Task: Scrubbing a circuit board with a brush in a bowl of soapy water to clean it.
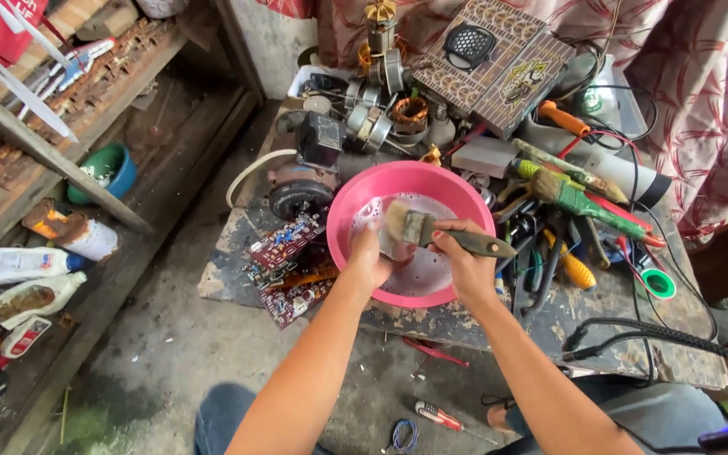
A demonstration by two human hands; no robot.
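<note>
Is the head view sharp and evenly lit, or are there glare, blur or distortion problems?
Head view: soft daylight, no hard shadows; mild sheen inside the pink basin; left hand, right hand and paintbrush reasonably sharp; wide-angle bending at the edges, where the shelf looks softer.

Views: one, worn on the person's head.
Direction: looks steeply down and forward, along both forearms.
Centre: the pink bowl (414, 232) on the cluttered workbench (617, 312), where left hand (370, 261) and right hand (465, 265) meet.
Nearness: close, at arm's reach; the knees fill the bottom edge.
Left edge: wooden shelves (61, 160) and floor bottles.
Right edge: patterned cloth (709, 93).
Shared part: none, single view.
</note>
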